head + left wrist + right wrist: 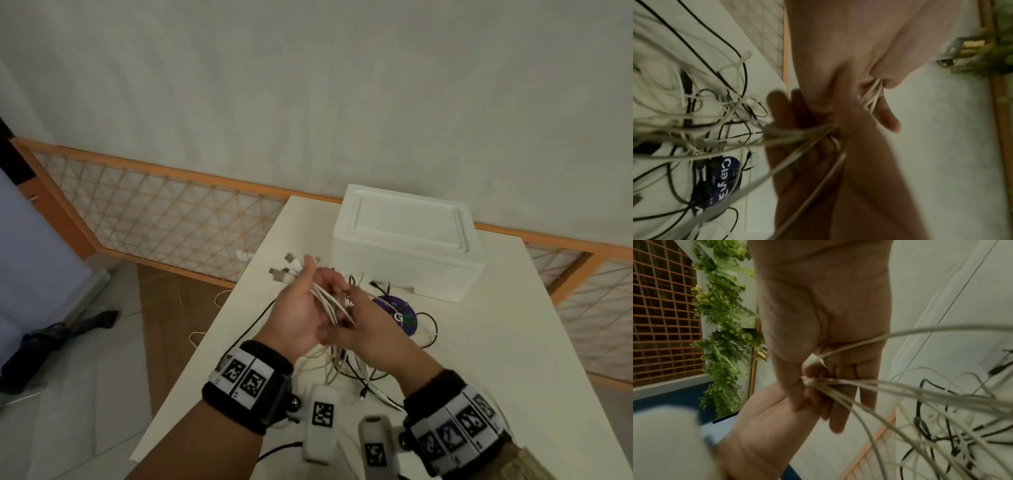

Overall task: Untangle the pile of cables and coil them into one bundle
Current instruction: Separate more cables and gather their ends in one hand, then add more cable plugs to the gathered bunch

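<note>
A bunch of white cables (330, 303) runs between my two hands above the table. My left hand (301, 308) grips it, and several USB plugs (286, 269) stick out past the fingers to the far left. My right hand (370, 329) grips the same bunch just to the right, touching the left hand. In the left wrist view the white cables (872, 97) cross the left hand (849, 73). In the right wrist view strands (859, 384) fan out from the right hand's (818, 321) curled fingers. A tangled pile of white and black cables (356, 370) lies below.
A white foam box (407, 240) stands at the back of the white table (513, 342). A purple round disc (397, 315) lies under the cables beside my right hand. The table's left edge (219, 329) drops to the floor, and a wooden lattice fence (154, 212) stands behind.
</note>
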A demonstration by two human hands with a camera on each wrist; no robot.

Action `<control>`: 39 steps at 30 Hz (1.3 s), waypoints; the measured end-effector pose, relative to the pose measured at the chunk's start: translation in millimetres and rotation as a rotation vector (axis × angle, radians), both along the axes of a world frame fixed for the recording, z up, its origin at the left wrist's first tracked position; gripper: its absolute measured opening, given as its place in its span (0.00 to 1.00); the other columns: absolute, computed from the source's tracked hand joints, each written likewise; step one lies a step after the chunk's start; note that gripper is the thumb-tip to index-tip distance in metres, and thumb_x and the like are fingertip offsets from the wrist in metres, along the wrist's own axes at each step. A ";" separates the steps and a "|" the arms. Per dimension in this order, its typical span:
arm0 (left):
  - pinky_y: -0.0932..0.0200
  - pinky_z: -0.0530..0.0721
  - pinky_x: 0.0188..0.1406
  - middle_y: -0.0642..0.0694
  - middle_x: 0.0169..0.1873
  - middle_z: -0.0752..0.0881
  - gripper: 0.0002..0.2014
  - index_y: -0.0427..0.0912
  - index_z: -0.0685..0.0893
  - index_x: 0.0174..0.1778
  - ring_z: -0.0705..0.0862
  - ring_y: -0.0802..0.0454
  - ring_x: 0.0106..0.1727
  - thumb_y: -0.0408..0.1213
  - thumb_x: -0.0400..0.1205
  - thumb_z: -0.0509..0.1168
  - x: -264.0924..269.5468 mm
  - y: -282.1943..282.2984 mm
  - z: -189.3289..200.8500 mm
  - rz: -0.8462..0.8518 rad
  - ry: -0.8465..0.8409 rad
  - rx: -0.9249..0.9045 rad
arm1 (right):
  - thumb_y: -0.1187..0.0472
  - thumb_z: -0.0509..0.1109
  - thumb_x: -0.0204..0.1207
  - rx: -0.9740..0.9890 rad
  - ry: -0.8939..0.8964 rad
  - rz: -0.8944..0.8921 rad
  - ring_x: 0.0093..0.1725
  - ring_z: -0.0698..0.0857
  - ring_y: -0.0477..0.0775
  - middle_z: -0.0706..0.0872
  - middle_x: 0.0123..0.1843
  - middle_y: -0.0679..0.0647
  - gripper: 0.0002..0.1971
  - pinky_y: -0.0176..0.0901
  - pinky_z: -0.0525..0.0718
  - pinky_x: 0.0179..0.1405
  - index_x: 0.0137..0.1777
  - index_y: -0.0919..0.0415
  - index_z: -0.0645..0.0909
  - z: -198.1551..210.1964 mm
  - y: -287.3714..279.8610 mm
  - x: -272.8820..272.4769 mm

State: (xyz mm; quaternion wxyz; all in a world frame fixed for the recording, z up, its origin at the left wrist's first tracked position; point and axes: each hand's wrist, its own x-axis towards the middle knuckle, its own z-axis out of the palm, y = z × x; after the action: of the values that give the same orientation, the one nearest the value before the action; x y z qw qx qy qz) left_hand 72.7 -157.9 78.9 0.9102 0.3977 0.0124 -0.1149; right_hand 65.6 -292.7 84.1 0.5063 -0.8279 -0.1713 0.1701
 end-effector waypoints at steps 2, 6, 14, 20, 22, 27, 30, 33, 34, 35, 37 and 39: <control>0.57 0.77 0.41 0.44 0.32 0.80 0.29 0.38 0.82 0.26 0.77 0.51 0.35 0.56 0.81 0.51 -1.7 18.2 -1.8 0.095 -0.040 -0.029 | 0.58 0.73 0.75 0.009 0.093 0.021 0.34 0.84 0.52 0.88 0.36 0.56 0.18 0.48 0.85 0.39 0.63 0.52 0.75 -2.5 -8.2 -2.3; 0.57 0.86 0.40 0.46 0.22 0.77 0.29 0.42 0.71 0.19 0.81 0.51 0.27 0.56 0.84 0.52 -14.5 44.6 -13.9 0.285 0.103 -0.319 | 0.52 0.70 0.78 -0.148 0.105 0.121 0.28 0.77 0.46 0.75 0.28 0.49 0.12 0.42 0.81 0.31 0.39 0.60 0.81 -3.5 -39.2 -7.6; 0.65 0.50 0.15 0.53 0.12 0.59 0.30 0.47 0.64 0.16 0.52 0.57 0.14 0.54 0.86 0.52 -41.0 125.8 -57.3 0.552 0.489 -0.354 | 0.46 0.67 0.78 -0.596 0.221 0.012 0.22 0.76 0.42 0.79 0.26 0.49 0.18 0.34 0.76 0.24 0.29 0.53 0.77 -23.0 -140.8 -33.4; 0.69 0.53 0.12 0.52 0.14 0.62 0.25 0.46 0.63 0.22 0.57 0.58 0.11 0.46 0.85 0.59 -65.3 86.7 -94.9 0.398 0.668 -0.067 | 0.38 0.56 0.81 -0.845 0.321 -0.041 0.22 0.78 0.37 0.79 0.22 0.48 0.28 0.26 0.74 0.31 0.23 0.51 0.75 -63.7 -153.5 -46.5; 0.69 0.54 0.11 0.51 0.15 0.66 0.22 0.46 0.63 0.26 0.57 0.59 0.11 0.43 0.85 0.61 -69.9 77.2 -104.7 0.382 0.679 -0.007 | 0.36 0.51 0.82 -0.908 0.325 -0.019 0.33 0.83 0.38 0.82 0.33 0.47 0.25 0.29 0.76 0.39 0.33 0.49 0.78 -81.4 -152.5 -46.6; 0.68 0.58 0.11 0.51 0.15 0.65 0.22 0.46 0.62 0.25 0.58 0.58 0.12 0.44 0.85 0.61 -71.6 63.5 -109.8 0.320 0.666 -0.004 | 0.50 0.63 0.79 -0.820 -0.075 0.030 0.51 0.82 0.42 0.79 0.42 0.40 0.07 0.32 0.75 0.49 0.39 0.40 0.77 -97.5 -106.9 -32.7; 0.67 0.57 0.11 0.51 0.16 0.64 0.23 0.46 0.63 0.24 0.58 0.58 0.12 0.44 0.84 0.61 -70.6 56.3 -105.9 0.295 0.645 -0.007 | 0.53 0.60 0.79 -0.888 -0.123 0.151 0.50 0.80 0.46 0.81 0.43 0.43 0.10 0.37 0.76 0.50 0.48 0.49 0.84 -113.1 -68.5 -23.2; 0.65 0.56 0.12 0.50 0.17 0.63 0.23 0.46 0.63 0.24 0.58 0.57 0.13 0.44 0.84 0.61 -69.0 49.7 -105.3 0.261 0.635 -0.004 | 0.52 0.59 0.81 -0.944 -0.165 0.114 0.61 0.80 0.52 0.81 0.59 0.50 0.13 0.43 0.77 0.56 0.60 0.52 0.81 -135.8 -55.5 -19.8; 0.65 0.56 0.13 0.50 0.17 0.63 0.23 0.46 0.63 0.23 0.58 0.57 0.13 0.44 0.84 0.61 -69.0 47.8 -104.7 0.242 0.638 -0.002 | 0.50 0.60 0.81 -0.947 -0.167 0.098 0.61 0.80 0.52 0.80 0.59 0.50 0.14 0.44 0.77 0.55 0.60 0.52 0.80 -142.7 -55.5 -19.0; 0.65 0.56 0.13 0.50 0.17 0.63 0.24 0.45 0.64 0.22 0.58 0.57 0.13 0.44 0.84 0.61 -68.4 46.1 -104.0 0.220 0.639 0.002 | 0.50 0.59 0.81 -0.951 -0.164 0.091 0.61 0.80 0.53 0.81 0.58 0.51 0.13 0.45 0.77 0.53 0.59 0.53 0.80 -145.2 -55.4 -19.3; 0.65 0.56 0.14 0.49 0.17 0.65 0.24 0.44 0.66 0.20 0.58 0.57 0.13 0.44 0.84 0.61 -66.0 43.1 -102.1 0.172 0.633 0.021 | 0.51 0.58 0.82 -0.943 -0.164 0.095 0.60 0.81 0.52 0.82 0.57 0.50 0.13 0.44 0.77 0.53 0.58 0.53 0.80 -143.1 -57.6 -20.2; 0.65 0.58 0.15 0.48 0.19 0.70 0.22 0.43 0.68 0.22 0.60 0.57 0.14 0.43 0.83 0.62 -62.7 39.8 -98.4 0.128 0.628 0.064 | 0.51 0.58 0.82 -0.860 -0.159 0.073 0.58 0.82 0.50 0.84 0.55 0.48 0.11 0.42 0.76 0.53 0.56 0.51 0.79 -130.0 -63.2 -20.6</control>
State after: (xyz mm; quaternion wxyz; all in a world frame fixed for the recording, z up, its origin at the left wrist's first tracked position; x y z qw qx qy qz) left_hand 10.0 -118.1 -19.5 0.8542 0.3699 0.3212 -0.1740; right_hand 45.1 -356.0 -45.9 0.0945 -0.9673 -0.1526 0.1794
